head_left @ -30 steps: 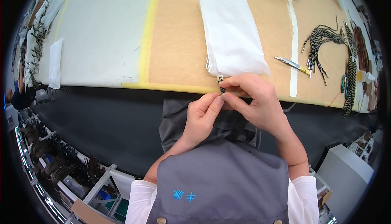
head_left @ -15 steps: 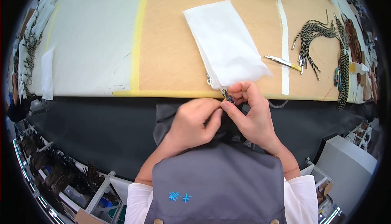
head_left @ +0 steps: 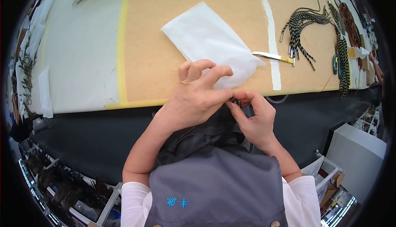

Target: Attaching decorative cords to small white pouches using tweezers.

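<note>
At the table's near edge, my right hand (head_left: 258, 117) pinches a short dark patterned cord (head_left: 235, 101) between thumb and fingers. My left hand (head_left: 196, 93) meets it from the other side; its lowest finger reaches the cord, while the other fingers are raised and bent. The left thumb is mostly hidden, as is most of the cord. Just beyond my hands lies a white pouch (head_left: 206, 37) with a toothed edge along its left side. My left fingers overlap its near part, and whether the cord is joined to it cannot be seen.
Gold-handled scissors or snips (head_left: 280, 57) lie right of the pouch, blades touching its edge. Farther right are black-and-tan cords with metal tips (head_left: 299, 24), a long cord bundle (head_left: 341, 49), green-handled scissors (head_left: 336, 64) and brown cords (head_left: 348, 22). Yellow tape (head_left: 120, 57) crosses the table.
My left hand has moved up over the pouch's near part, its fingers lifting and spreading. The pouch has shifted left relative to the scissors and turned a little. My right hand keeps its pinch.
</note>
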Motion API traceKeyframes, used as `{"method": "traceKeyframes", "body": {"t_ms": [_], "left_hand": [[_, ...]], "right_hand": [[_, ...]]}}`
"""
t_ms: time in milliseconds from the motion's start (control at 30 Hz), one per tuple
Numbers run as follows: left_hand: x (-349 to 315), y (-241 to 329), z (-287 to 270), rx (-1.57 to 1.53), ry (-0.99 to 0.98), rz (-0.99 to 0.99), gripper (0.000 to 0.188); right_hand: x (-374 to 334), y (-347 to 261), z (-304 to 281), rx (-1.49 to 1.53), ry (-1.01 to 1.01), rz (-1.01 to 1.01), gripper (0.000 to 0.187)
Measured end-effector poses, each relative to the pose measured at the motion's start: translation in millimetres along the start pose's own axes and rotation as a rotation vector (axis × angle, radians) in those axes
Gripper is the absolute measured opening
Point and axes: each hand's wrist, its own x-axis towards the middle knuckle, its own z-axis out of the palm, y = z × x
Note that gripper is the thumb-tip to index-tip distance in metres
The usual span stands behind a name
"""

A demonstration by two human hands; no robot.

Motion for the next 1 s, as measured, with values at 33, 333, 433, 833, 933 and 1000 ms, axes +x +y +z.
{"method": "traceKeyframes", "body": {"t_ms": [33,333,433,833,933,1000], "left_hand": [[0.4,-0.6,0.0,0.001,-0.002,0.0,0.015],[-5.2,-3.3,1.6,0.017,-0.017,0.029,0.017],[-5.6,-4.4,0.5,0.019,-0.019,0.02,0.017],[-6.2,-2.9,-2.7,-0.024,-0.048,-0.013,0.014],[-10.1,-2.2,-3.8,0.043,-0.032,0.007,0.014],[-15.2,0.3,-5.3,0.068,0.035,-0.032,0.022]], "right_hand": [[1.7,-1.0,-1.9,0.009,-0.018,0.01,0.024],[7.2,2.2,1.8,-0.001,-0.065,-0.082,0.016],[5.6,4.7,3.4,0.0,-0.074,-0.076,0.017],[6.9,0.9,-0.5,-0.078,-0.08,-0.107,0.019],[4.9,-0.5,1.8,-0.034,-0.13,-0.059,0.018],[0.4,-3.5,1.1,0.012,-0.165,0.012,0.019]]}}
